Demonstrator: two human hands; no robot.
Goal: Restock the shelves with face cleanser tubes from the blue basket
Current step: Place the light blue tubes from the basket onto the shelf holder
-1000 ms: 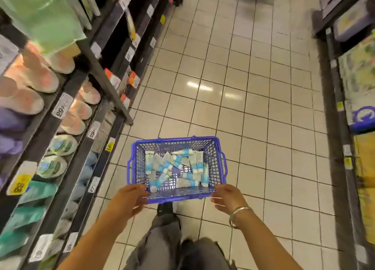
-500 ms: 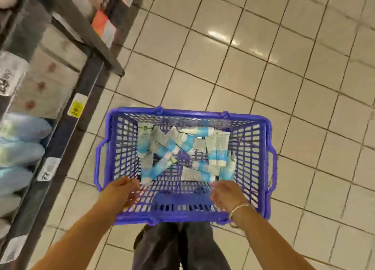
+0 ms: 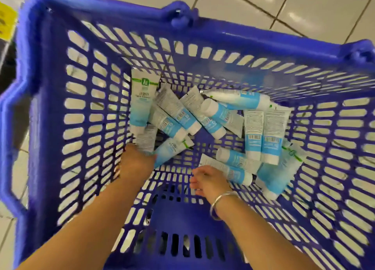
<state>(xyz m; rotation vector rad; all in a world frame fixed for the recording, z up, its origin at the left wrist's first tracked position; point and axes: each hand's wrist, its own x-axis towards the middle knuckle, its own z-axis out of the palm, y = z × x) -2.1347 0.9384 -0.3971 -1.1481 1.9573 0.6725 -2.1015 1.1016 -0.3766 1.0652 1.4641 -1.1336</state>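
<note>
The fingers of the left hand [image 3: 136, 162] were hidden beneath the back of the hand, so whether they had closed on anything could not be told; they met the near ends of two face cleanser tubes, a grey-backed tube [image 3: 145, 140] and a blue tube [image 3: 172, 150] that slanted away to the upper right. The right hand [image 3: 210, 181] hovered low over the basket floor with its fingers loosely curled and holding nothing plainly visible. Just beyond its knuckles lay a flat tube [image 3: 227, 169], its long axis running left to right and slightly toward the person, cap end at the right.

That flat tube seemed the likeliest pick for the right hand, being nearest and lying crosswise to the reach; the left hand was nearer the cluster on the left.

Outward from there the remaining tubes lay scattered across the floor of the blue basket [image 3: 46, 115], some stacked over others. About fourteen tubes could be counted, though overlaps and blur made the figure uncertain. One basket, two hands, and a silver bangle [image 3: 220, 203] on the right wrist. Pale floor tiles [image 3: 253, 3] showed beyond the far rim; the shelf itself was barely in view.
</note>
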